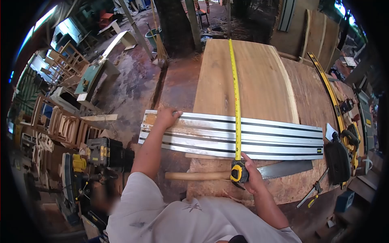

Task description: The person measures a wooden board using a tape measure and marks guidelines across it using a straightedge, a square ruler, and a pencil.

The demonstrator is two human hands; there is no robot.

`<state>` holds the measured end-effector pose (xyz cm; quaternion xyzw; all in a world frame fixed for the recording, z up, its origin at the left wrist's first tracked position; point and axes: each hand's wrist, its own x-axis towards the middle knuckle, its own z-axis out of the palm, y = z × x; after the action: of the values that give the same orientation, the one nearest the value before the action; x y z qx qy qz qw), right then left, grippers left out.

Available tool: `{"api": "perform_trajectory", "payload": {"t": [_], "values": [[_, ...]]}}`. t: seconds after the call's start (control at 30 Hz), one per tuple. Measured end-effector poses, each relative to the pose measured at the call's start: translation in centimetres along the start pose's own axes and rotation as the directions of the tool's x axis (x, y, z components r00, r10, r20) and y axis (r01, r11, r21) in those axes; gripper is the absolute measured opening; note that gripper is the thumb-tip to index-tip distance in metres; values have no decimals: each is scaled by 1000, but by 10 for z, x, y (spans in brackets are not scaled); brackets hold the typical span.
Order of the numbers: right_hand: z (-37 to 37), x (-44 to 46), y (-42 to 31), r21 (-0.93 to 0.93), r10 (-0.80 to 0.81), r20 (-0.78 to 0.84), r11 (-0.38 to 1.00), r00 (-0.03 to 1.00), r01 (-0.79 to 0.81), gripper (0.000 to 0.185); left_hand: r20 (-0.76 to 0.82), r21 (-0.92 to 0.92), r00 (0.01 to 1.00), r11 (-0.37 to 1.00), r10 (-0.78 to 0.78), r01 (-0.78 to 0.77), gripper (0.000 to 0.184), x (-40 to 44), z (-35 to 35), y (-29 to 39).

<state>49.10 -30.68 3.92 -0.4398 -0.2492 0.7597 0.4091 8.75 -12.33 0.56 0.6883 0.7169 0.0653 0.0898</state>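
My right hand (253, 178) is closed around a black and yellow tape measure (239, 171) near the edge of the table closest to me. Its yellow blade (235, 83) runs out over a silver guide rail (279, 131) and along a wide wooden slab (219, 77) to the far end. My left hand (167, 117) grips the guide rail near its left end, fingers at the far edge. The rail lies across the near part of the slab, dusted with sawdust at the left. Partly behind the tape measure is a saw with a wooden handle (198, 175) and grey blade (289, 168).
A yellow spirit level (326, 85), a yellow power tool (353, 141), a black bag (338, 162) and a clamp (313, 190) lie to the right. Left stand a black toolbox (106, 152), a saw machine (73, 174) and wooden chair frames (60, 121). A broom (160, 50) leans beyond.
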Motion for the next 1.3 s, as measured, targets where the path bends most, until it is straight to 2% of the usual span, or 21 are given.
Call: {"api": "perform_trajectory", "payload": {"t": [0.03,0.1,0.13,0.23,0.33,0.43,0.53,0.7,0.77,0.8,0.9,0.93,0.97,1.03,1.07,1.2,1.23,1.3], "values": [[14,7,3,-12,2,-14,1000,1000,-2,57,6,-17,1000,1000,4,-4,48,2,-5,-6],[39,24,11,-50,23,15,999,1000,-23,56,130,-183,988,981,81,-57,50,6,-12,-11],[49,38,19,-91,-35,-9,995,999,34,56,135,-169,984,981,116,-92,50,8,-16,-14],[78,59,22,-39,5,-24,999,1000,-6,57,252,-191,946,969,205,-159,49,10,-31,-20],[108,70,24,-37,-42,-51,999,998,40,57,298,-199,919,958,259,-206,48,10,-35,-25],[129,75,26,-22,-103,-92,995,990,101,56,310,-198,916,959,256,-201,47,5,-30,-30],[143,76,18,-57,-24,-30,998,999,23,52,284,-165,909,950,304,-266,46,-8,-23,-34],[153,88,14,-101,30,-32,994,999,-33,50,277,-137,919,958,281,-252,47,-26,-3,-40],[163,89,13,-132,40,-48,990,998,-46,51,340,-272,915,954,219,-127,48,-31,-9,-39],[170,88,11,-145,40,-68,988,997,-50,50,342,-278,911,951,232,-138,48,-35,-15,-39],[187,91,16,-157,-1,-94,988,996,-14,50,370,-274,855,922,364,-274,44,-24,-27,-46],[187,102,25,-117,-79,-93,991,993,68,50,388,-382,781,856,490,-347,42,-17,-22,-55],[189,111,32,-166,-148,-133,978,980,125,48,392,-490,692,774,606,-400,40,-12,-17,-65],[202,119,41,-355,-271,-227,918,936,180,47,423,-560,544,681,725,-473,42,-1,-12,-82],[211,117,44,-447,-303,-287,881,909,153,46,422,-590,494,644,760,-488,43,3,-13,-93],[265,108,47,-321,-197,-424,946,884,57,47,412,-692,314,518,855,-503,45,14,-10,-114],[271,106,48,-316,-209,-440,946,873,67,47,438,-717,327,545,837,-434,46,7,-13,-113],[282,102,52,-366,-183,-472,931,863,-3,46,394,-726,280,484,875,-488,48,-1,-4,-116]]}}
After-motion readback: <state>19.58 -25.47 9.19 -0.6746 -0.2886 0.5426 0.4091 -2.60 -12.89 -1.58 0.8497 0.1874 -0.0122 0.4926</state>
